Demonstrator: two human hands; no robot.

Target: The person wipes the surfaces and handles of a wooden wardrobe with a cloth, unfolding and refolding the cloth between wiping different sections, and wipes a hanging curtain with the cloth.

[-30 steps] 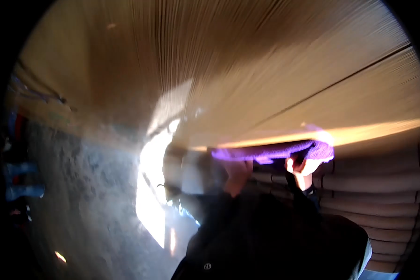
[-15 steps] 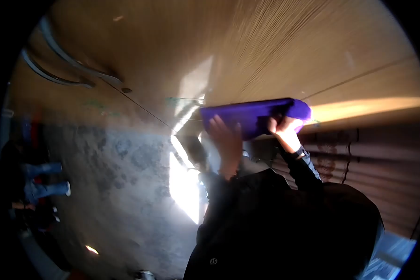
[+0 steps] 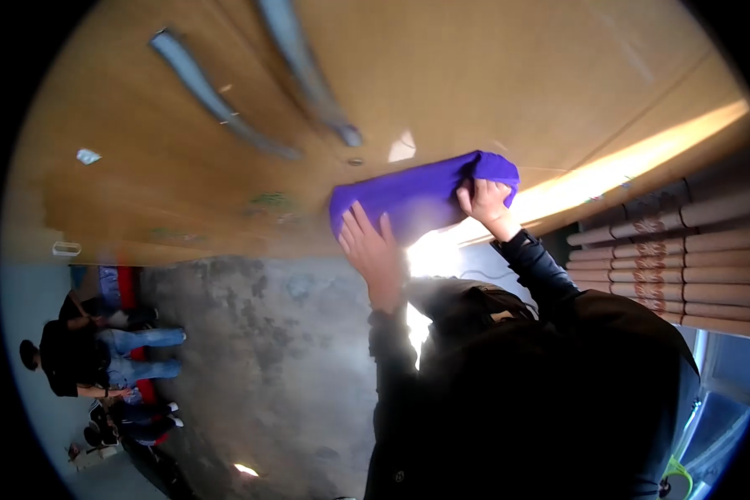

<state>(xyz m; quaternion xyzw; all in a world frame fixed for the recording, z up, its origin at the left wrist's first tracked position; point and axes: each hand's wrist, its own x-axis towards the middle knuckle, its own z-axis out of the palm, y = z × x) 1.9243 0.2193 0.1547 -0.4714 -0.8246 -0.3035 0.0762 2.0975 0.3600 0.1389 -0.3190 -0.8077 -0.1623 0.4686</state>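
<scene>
A bundle of purple cloth (image 3: 412,187), folded or rolled into a long shape, lies at the near edge of a light-brown wooden surface (image 3: 542,92). My left hand (image 3: 371,254) rests flat on its left end, fingers stretched and thumb apart. At the right end, my right hand (image 3: 485,200) is closed on the cloth, with its fingers bent into the fabric. What lies inside the bundle, if anything, is hidden. Beyond it are two grey-blue strips (image 3: 217,100), blurred, on the wood.
A small white scrap (image 3: 87,156) lies far left on the wood. Sunlight crosses the right side. Pinkish patterned curtain folds (image 3: 658,258) hang at right. Below spreads a stained grey floor (image 3: 267,350). People (image 3: 71,358) are at the far left, away from my hands.
My view has shifted, so the strips and the people show more fully. Both hands stay on the purple cloth, the right one still gripping its end.
</scene>
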